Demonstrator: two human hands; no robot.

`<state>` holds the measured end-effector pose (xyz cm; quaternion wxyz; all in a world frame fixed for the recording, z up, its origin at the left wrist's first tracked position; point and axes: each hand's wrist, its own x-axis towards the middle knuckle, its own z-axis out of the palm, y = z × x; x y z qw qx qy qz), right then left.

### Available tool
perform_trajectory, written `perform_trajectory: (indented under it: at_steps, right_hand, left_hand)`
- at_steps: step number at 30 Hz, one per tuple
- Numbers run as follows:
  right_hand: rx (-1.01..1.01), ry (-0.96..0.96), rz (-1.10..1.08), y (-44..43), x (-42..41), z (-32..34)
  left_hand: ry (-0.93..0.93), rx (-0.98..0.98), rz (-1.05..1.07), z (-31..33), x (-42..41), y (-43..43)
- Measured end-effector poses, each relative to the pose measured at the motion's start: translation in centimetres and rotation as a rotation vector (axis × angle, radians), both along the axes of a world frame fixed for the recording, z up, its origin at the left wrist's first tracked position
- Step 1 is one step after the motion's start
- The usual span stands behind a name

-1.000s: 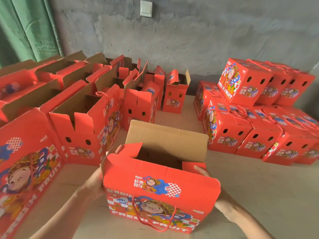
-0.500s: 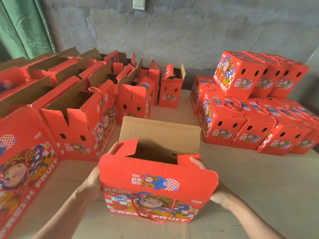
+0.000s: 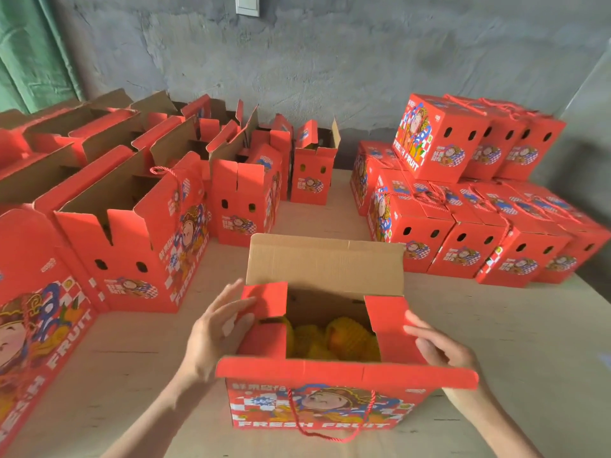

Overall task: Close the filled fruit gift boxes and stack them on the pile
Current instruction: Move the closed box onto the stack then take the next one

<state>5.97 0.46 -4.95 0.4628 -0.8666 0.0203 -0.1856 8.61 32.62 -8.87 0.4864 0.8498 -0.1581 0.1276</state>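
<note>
A red fruit gift box (image 3: 317, 404) with a rope handle stands open on the table in front of me. Oranges in yellow foam netting (image 3: 334, 338) show inside it. Its brown rear flap (image 3: 325, 264) stands upright and the front flap folds outward toward me. My left hand (image 3: 216, 328), fingers straight, presses the left side flap (image 3: 266, 300) inward. My right hand (image 3: 436, 347), fingers relaxed, touches the right side flap (image 3: 388, 320). The pile of closed boxes (image 3: 463, 200) stands at the right, two layers high.
Several open red boxes (image 3: 132, 239) with raised flaps crowd the left and back of the table (image 3: 529, 342). A large red box panel (image 3: 36, 312) leans at the far left. A grey wall and a green curtain (image 3: 29, 51) lie behind.
The box now sits lower and nearer, so the fruit inside shows. Both hands moved from its sides up to the two side flaps, which now tilt inward.
</note>
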Motion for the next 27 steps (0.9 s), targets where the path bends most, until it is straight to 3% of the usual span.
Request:
perform_trajectory:
  at_steps: [1,2,5,8,12,15,19,21,24,27]
  right_hand:
    - [0.120,0.136,0.001,-1.7,-1.4,-2.7]
    - [-0.046,0.084,0.058,-1.6,-2.8,-2.5]
    - [0.041,0.175,0.109,-2.5,-5.3,-2.6]
    - [-0.004,0.260,0.204,-2.9,-5.9,-2.6]
    - [0.128,0.430,0.316,-4.0,-6.3,-1.5]
    - [0.231,0.555,0.449,-4.2,-6.5,-0.7]
    - [0.317,0.382,0.340,-3.1,-6.4,-0.4]
    - [0.273,0.298,0.216,-2.1,-6.2,-0.3]
    - [0.105,0.195,0.049,-0.5,-5.9,-0.7]
    - [-0.213,0.025,-0.102,1.0,-5.5,-1.9]
  left_hand:
    - [0.034,-0.049,0.039,0.6,-0.1,-0.1]
    - [0.021,-0.045,0.047,0.5,0.0,0.0]
    - [0.169,-0.153,-0.090,1.0,-0.8,0.2]
    - [0.283,-0.315,-0.165,0.5,-1.0,0.8]
    - [0.484,-0.567,-0.296,-0.8,-1.0,1.7]
    - [0.588,-0.607,-0.354,-1.4,-0.9,2.2]
    - [0.489,-0.522,-0.287,-2.0,-1.1,1.7]
    - [0.493,-0.583,-0.203,-1.9,-1.2,1.4]
    - [0.370,-0.494,-0.102,-0.3,-1.5,0.5]
    - [0.209,-0.365,-0.013,1.0,-1.8,-0.4]
